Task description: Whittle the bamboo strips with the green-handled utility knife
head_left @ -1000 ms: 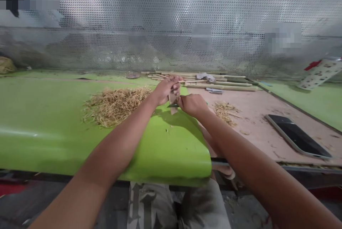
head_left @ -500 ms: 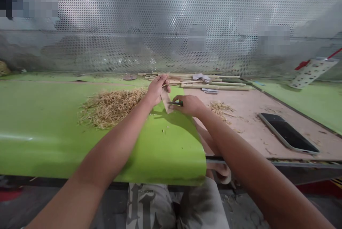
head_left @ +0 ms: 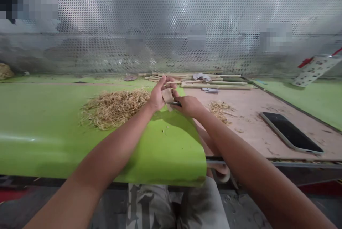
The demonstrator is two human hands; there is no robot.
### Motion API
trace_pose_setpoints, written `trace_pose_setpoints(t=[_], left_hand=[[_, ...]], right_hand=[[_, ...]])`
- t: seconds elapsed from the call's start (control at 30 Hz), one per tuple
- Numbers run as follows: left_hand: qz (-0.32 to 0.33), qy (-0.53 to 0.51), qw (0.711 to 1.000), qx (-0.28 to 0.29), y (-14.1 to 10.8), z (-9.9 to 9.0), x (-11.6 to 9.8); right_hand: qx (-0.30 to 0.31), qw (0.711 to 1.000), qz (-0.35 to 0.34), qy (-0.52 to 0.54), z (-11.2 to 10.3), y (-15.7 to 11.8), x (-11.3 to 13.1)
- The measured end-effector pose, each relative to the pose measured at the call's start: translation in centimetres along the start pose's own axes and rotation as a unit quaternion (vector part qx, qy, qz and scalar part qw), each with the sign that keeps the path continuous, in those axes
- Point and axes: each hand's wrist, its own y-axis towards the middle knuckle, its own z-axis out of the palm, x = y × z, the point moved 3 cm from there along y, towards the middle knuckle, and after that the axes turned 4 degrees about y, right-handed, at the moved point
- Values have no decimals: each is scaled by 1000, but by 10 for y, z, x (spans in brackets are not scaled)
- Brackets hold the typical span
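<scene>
My left hand is turned palm up above the green sheet. Its fingers curl loosely around a beige strip that looks like cloth or leather and lies across the palm. My right hand comes in from the right and grips a small knife, whose thin dark blade lies against the strip's lower part. The right fingertips are close to the left fingers, and some are hidden. Left of my hands, a heap of thin straw-coloured shavings rests on the green sheet.
Pale bamboo-like sticks lie along the back, with crumpled paper on them. A small pile of shavings and a phone are on the right. A patterned tumbler leans near the perforated metal wall.
My left hand has turned its palm upward and its fingers have loosened. The beige strip, hanging down before, now lies across the palm. My right hand with the knife has stayed close by.
</scene>
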Motion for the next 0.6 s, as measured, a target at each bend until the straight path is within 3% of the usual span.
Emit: trace_pose_setpoints(t=[0.17, 0.4, 0.6], left_hand=[[35, 19, 999, 12, 2, -1, -1], [18, 84, 996, 36, 9, -10, 3], [11, 126, 991, 48, 10, -5, 2]], right_hand=[[12, 1000, -2, 4, -1, -1, 2], [54, 997, -10, 50, -9, -10, 9], [-22, 997, 77, -18, -10, -5, 7]])
